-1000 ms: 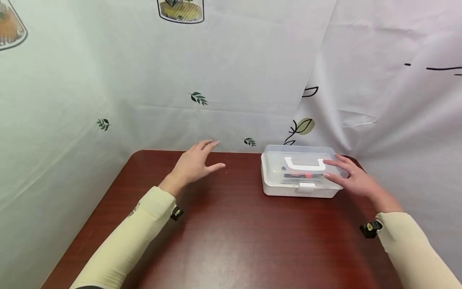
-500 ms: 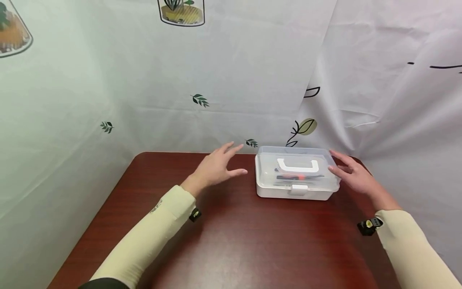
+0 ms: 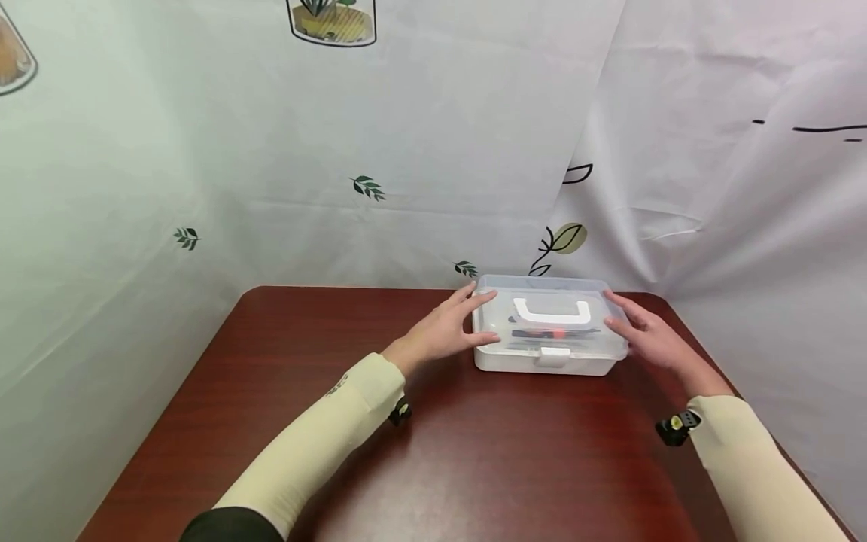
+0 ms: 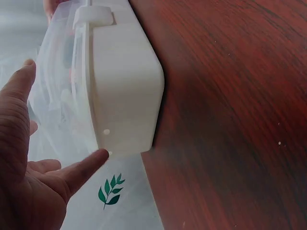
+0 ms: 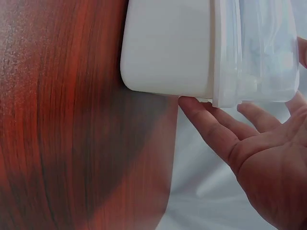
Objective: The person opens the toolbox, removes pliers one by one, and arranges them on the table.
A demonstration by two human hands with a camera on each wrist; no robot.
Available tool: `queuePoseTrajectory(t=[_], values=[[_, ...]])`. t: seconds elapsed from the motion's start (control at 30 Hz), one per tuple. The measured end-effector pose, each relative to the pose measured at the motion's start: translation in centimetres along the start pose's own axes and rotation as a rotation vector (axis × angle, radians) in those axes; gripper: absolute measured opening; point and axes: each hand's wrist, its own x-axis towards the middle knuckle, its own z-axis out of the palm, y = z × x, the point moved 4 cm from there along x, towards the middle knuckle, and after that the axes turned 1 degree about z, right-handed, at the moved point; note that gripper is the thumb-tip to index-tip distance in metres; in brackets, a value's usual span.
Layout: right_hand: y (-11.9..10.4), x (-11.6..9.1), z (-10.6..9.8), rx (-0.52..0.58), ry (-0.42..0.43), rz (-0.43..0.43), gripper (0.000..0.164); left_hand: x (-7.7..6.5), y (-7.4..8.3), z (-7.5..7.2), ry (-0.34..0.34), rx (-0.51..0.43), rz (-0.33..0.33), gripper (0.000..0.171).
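Observation:
A storage box with a white base and clear lid stands on the table near its back edge. The lid is down, with a white carrying handle on top and a white latch at the front. Dark, thin items and something red show through the lid. My left hand is at the box's left end, fingers and thumb spread; in the left wrist view one fingertip is right at the base's corner. At the opposite end, my right hand has its fingers extended along the side wall.
The dark red wooden table stretches out in front of the box. Behind it hangs a white cloth printed with leaves and jars, which also closes off both sides.
My left hand has moved right to the box's left end. My right hand has shifted from over the lid's right part to the right end, and the box has slid slightly left.

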Motion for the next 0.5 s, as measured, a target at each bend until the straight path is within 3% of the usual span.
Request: queuePoseTrajectory(t=[0.33, 0.5], values=[[-1.0, -0.3, 1.9, 0.025, 0.003, 0.019, 0.069, -1.3, -0.8, -0.2, 0.061, -0.059, 0.031, 0.070], [-1.7, -0.2, 3.4, 0.096, -0.002, 0.014, 0.069, -2.7, -1.6, -0.6, 0.066, -0.176, 0.031, 0.070]])
